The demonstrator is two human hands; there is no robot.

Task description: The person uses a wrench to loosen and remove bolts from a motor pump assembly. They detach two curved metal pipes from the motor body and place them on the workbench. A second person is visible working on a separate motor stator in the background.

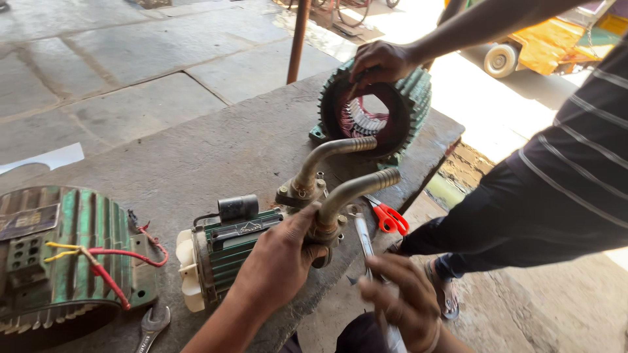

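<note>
The left hand (278,261) is gripping the pump (242,245) at its pipe base; right hand (399,297) fingers are wrapping a metal tool (363,238) just beside it.

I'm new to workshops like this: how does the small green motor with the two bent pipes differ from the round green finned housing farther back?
The small green pump motor is closed, lies on its side and carries two bent metal pipes; the round green finned housing is open, showing windings. The left hand grips the first; another person's hand touches the second. Both sit on the stone table.
</note>
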